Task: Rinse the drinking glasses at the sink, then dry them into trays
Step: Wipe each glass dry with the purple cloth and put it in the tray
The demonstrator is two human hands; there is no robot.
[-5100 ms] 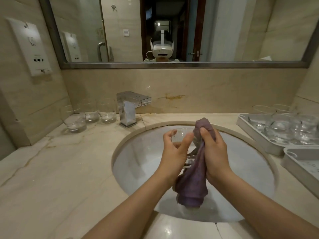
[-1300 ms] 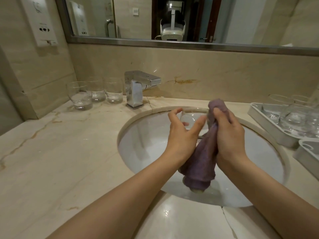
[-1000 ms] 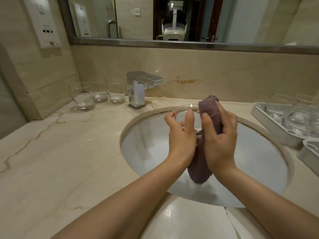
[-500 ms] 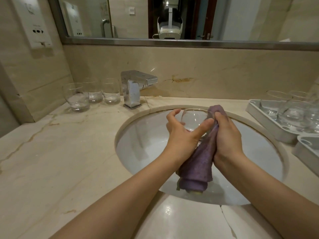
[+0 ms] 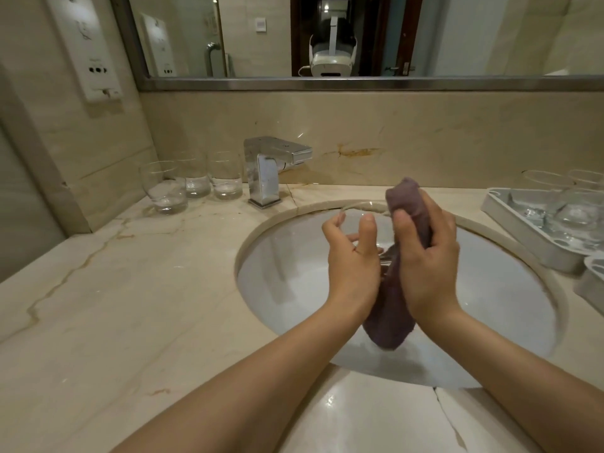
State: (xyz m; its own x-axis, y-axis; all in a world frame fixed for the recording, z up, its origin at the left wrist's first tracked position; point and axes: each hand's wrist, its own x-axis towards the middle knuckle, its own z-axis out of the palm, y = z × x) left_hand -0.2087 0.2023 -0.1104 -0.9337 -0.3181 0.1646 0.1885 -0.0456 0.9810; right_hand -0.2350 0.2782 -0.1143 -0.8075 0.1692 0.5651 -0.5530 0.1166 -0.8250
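over the white sink basin (image 5: pixel 294 289): left hand (image 5: pixel 353 259) curled round a clear drinking glass (image 5: pixel 366 220), thumb and fingers wrapped on its side, rim tipped away toward the backsplash; right hand (image 5: pixel 425 256) gripping a purple cloth (image 5: pixel 408 204), top end bunched at the glass mouth, lower end hanging down between both wrists above the basin. on the marble counter (image 5: pixel 114 305) left of the chrome faucet (image 5: pixel 268 171): three upright glasses (image 5: pixel 196 181), close together by the wall. at the right edge: grey tray (image 5: pixel 523 237) with several glasses in it, second tray (image 5: pixel 591 282) just in front, mostly cut off. above the backsplash: mirror (image 5: pixel 261 34), wall socket panel (image 5: pixel 88 47) to the left
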